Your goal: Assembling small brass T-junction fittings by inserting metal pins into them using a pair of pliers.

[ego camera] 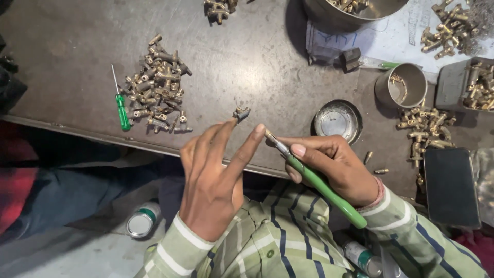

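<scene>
My left hand (213, 177) is raised over the table's near edge, fingers spread, with a small brass part (241, 113) at the tip of its upper finger; whether it pinches the part I cannot tell. My right hand (337, 167) grips a green-handled screwdriver (321, 186), whose metal tip points up-left and touches my left index fingertip. A heap of small brass fittings (156, 87) lies on the dark table (247, 56) at the left.
A second green screwdriver (121, 105) lies left of the heap. A shallow metal dish (338, 121), a steel cup (401, 85), a large steel bowl (350, 13), more brass parts (424, 126) and a dark phone (452, 186) sit to the right. Cans (141, 220) stand on the floor.
</scene>
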